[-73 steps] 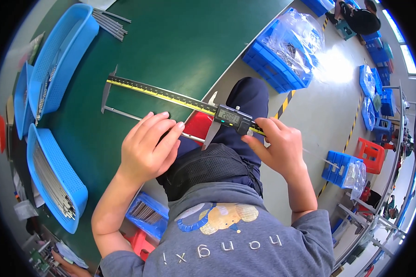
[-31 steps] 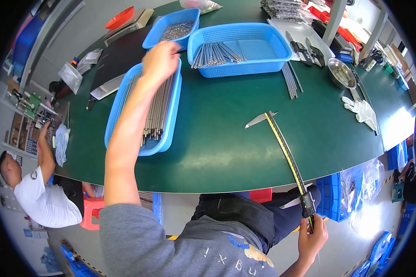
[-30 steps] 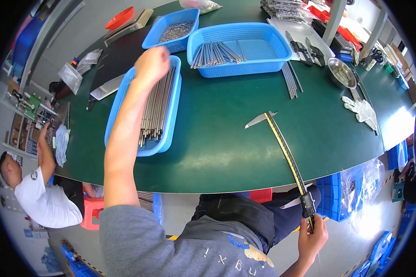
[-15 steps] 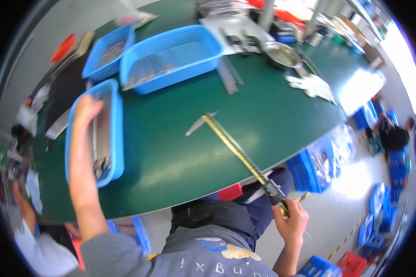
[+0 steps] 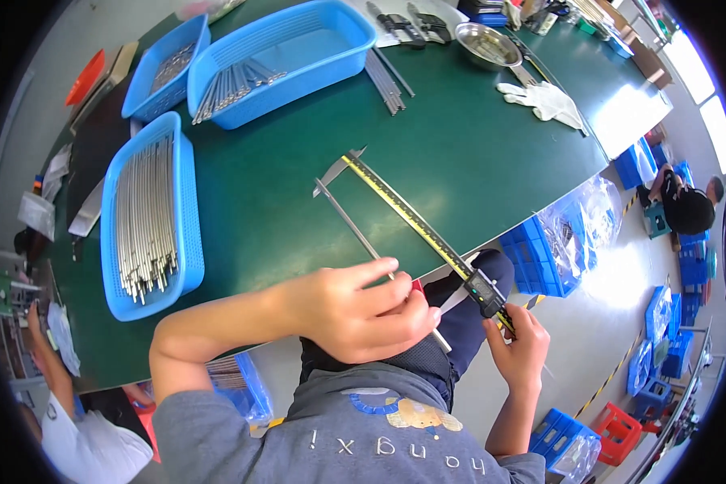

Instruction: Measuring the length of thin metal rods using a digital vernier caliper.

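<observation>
Caliper (image 5: pixel 415 223) | right fingers (image 5: pixel 526 321) grip it; left fingers (image 5: pixel 373 271) grasp rod (image 5: pixel 347 220) | green table (image 5: pixel 282 194) | grey floor (image 5: pixel 581 339)

The left hand's fingers (image 5: pixel 391 323) hide the middle of the slim grey metal rod (image 5: pixel 349 223), and the right hand's fingers (image 5: pixel 526 321) cover the tail of the black-and-yellow caliper (image 5: pixel 407 214). Its grey display (image 5: pixel 482 285) is too small to read. The upper edge cuts off the translucent plastic bag (image 5: pixel 206 8), and the metal pieces (image 5: pixel 173 64) in the small blue plastic basket (image 5: pixel 160 98) are indistinct.
</observation>
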A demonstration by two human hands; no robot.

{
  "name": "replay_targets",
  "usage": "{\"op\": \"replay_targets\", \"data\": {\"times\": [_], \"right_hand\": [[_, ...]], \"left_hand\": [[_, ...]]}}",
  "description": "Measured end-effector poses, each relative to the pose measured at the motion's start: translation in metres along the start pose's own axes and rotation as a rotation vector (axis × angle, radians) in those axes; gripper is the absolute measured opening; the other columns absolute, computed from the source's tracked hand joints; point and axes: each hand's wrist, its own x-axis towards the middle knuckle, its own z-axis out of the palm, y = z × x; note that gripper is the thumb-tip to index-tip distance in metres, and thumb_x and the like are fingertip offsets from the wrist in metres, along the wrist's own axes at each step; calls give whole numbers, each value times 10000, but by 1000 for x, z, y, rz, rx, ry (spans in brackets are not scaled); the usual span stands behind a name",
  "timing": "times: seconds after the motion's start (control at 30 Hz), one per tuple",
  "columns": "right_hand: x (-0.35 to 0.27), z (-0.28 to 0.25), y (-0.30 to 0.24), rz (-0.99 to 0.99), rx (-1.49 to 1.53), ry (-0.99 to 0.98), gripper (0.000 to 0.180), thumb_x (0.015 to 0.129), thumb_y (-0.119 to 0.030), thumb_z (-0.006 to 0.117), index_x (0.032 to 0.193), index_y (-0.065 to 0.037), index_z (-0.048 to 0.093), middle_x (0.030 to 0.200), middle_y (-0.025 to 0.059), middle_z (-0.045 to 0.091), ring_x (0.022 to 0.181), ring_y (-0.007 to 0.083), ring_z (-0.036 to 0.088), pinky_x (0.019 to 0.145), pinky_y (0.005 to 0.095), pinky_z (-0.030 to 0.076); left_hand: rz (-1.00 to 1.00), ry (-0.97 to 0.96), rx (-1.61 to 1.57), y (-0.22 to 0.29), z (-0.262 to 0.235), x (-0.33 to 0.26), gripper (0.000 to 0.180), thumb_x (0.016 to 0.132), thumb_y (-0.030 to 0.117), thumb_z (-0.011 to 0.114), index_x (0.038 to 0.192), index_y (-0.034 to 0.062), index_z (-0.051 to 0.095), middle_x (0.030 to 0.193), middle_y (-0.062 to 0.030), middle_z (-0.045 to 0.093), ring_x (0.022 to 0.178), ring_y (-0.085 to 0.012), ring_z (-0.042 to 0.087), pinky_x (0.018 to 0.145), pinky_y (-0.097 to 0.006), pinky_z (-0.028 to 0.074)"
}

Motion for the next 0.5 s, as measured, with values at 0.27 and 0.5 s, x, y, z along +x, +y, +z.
{"op": "replay_targets", "data": {"times": [0.27,0.5], "right_hand": [[-1,1,1,-16,-9,5,301,706,-198,769,902,-26,620,726,88,624,528,178,586,500,281,460],[-3,1,1,-17,-20,6,301,707,-199,769,901,-25,617,712,86,612,526,182,570,497,292,448]], "left_hand": [[-93,49,-30,7,36,-31,195,719,161,641,896,80,657,854,-9,586,761,-159,566,703,-326,547],[-124,35,-29,7,38,-33,191,725,166,636,895,78,644,873,-14,579,792,-166,569,733,-358,555]]}}
